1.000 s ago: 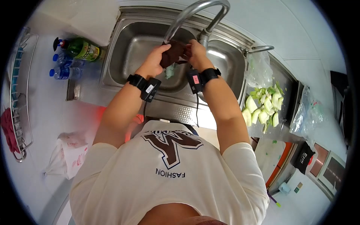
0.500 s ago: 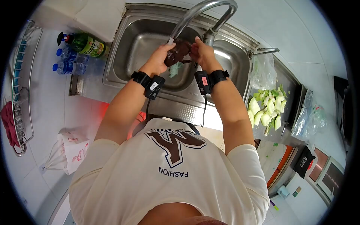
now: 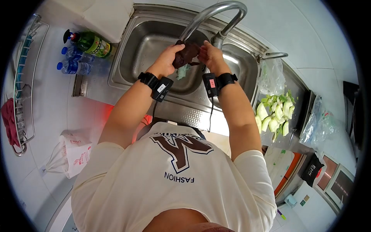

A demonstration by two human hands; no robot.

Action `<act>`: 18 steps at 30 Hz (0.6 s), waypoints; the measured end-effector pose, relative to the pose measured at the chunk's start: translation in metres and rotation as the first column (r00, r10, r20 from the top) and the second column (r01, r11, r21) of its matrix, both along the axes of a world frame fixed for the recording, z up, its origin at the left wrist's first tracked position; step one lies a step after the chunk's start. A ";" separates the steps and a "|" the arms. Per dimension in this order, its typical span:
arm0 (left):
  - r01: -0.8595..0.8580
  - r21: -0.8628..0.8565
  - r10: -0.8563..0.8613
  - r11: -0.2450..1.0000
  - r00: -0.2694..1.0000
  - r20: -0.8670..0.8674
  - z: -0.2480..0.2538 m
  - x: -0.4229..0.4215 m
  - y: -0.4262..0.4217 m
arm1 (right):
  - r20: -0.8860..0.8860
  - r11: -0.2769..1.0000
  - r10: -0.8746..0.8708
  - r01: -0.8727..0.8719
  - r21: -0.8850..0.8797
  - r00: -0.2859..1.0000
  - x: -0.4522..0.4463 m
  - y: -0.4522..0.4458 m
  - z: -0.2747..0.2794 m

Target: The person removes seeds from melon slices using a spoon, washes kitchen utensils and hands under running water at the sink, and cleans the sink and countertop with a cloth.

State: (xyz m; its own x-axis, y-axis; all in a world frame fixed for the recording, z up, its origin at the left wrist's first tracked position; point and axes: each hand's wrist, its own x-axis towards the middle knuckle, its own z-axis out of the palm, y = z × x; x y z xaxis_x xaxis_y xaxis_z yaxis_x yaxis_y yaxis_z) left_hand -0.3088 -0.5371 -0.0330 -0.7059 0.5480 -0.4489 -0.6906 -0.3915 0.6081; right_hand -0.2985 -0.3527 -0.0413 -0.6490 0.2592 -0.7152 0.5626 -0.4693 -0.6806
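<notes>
A wet, dark brown lump (image 3: 187,54), perhaps a piece of meat, is held over the left basin under the faucet spout; I cannot make out its exact kind. My left hand (image 3: 167,58) grips its left side, thumb on top. Against or very near its right edge is my right hand (image 3: 210,57), fingers partly curled and thumb apart, palm toward the lump. A pale green, crumpled thing (image 3: 182,72) shows just below the lump, in or over the basin (image 3: 133,58). The curved metal faucet (image 3: 210,11) arches above both hands.
Cut pale green vegetable pieces (image 3: 276,114) lie on the right counter beside a clear plastic bag (image 3: 272,77). A green pump bottle (image 3: 91,44) and two water bottles (image 3: 73,67) stand left of the sink. A wire rack (image 3: 23,85) hangs at far left.
The brown lump has turned and shifted slightly, now covering the spout's tip. My right hand's fingers have loosened and sit at its right edge. The view has shifted a little.
</notes>
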 end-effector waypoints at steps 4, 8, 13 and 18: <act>0.001 0.055 -0.001 0.998 1.000 0.010 0.002 -0.001 0.002 | 0.008 0.999 0.002 -0.002 0.051 1.000 0.002 -0.004 0.004; -0.011 0.056 0.011 0.998 1.000 0.012 0.005 0.000 0.002 | 0.000 0.998 0.004 -0.004 0.068 1.000 0.003 -0.005 0.006; -0.016 0.032 0.016 0.999 1.000 0.024 0.004 -0.002 0.003 | -0.021 0.998 0.028 -0.026 0.060 0.999 0.005 -0.002 -0.002; 0.016 0.043 -0.016 0.999 1.000 0.000 0.006 -0.004 -0.001 | -0.088 0.983 0.183 -0.183 0.011 0.979 0.012 -0.001 -0.033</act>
